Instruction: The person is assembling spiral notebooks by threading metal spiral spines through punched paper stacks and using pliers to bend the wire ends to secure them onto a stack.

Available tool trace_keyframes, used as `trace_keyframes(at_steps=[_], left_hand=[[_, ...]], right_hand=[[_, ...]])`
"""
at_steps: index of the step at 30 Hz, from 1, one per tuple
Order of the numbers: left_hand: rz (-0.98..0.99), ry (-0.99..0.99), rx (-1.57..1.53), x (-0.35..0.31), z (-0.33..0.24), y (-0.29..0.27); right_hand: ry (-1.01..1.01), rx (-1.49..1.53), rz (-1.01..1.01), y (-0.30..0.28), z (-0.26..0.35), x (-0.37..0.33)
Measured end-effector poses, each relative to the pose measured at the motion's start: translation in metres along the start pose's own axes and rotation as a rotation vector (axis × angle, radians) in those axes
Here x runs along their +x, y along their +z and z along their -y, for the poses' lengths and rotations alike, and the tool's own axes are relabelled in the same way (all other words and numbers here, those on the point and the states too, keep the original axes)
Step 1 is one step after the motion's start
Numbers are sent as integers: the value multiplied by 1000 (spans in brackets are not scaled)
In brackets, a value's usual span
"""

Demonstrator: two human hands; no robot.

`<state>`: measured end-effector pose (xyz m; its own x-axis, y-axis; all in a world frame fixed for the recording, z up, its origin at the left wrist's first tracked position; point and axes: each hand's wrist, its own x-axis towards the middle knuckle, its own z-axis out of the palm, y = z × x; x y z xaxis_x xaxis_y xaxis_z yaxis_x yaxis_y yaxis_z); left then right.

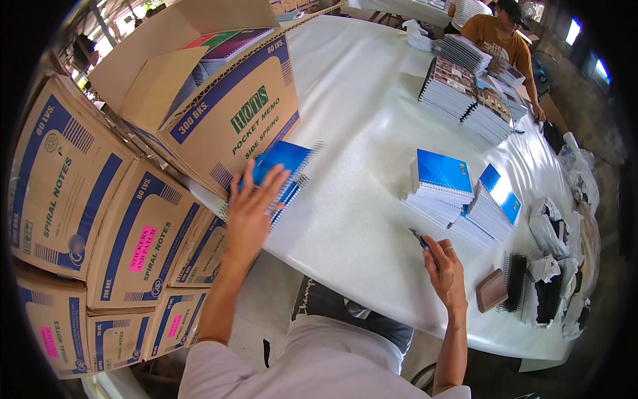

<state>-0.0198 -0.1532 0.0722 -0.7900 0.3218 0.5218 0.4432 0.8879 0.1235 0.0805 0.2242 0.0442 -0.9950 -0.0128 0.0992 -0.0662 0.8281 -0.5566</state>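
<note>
Head view: the left hand [256, 189] lies over a small pile of blue-covered spiral notebooks [290, 155], its fingers spread and touching the upper cover; whether they grip it, I cannot tell (hand and pages are slightly blurred). This pile sits by the left edge of the white-covered desk [352, 193], just beside an open brown cardboard carton with blue bands [229, 133]. Inside the carton, notebooks with purple, red and green covers [236, 43] show at the top.

The right hand [444, 269] is closed around a small dark tool with a pointed tip [418, 235] (its exact kind is unclear) above the front of the desk. Just beyond it stand two neighbouring stacks of blue-covered notebooks with white page edges [444, 174], the right one leaning.

Near the right edge lie a brown rectangular block [490, 290] and black wire coils [514, 280]. Closed brown cartons [143, 236] are piled at the left. Across the desk, a co-worker in an ochre shirt [484, 33] is beside tall stacks of spiral-bound books [452, 83].
</note>
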Motion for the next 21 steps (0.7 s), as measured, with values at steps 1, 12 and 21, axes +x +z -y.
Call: trace_keyframes(at_steps=[1,12,21], left_hand=[[129,-38,32,-5,19,-5],[92,45,-197,20,-28,-14],[126,252,-300,22,-78,31]], right_hand=[[-6,-108,-23,4,-14,-4],[-457,-252,-169,-46,22,110],[-350,-352,352,-65,23,167]])
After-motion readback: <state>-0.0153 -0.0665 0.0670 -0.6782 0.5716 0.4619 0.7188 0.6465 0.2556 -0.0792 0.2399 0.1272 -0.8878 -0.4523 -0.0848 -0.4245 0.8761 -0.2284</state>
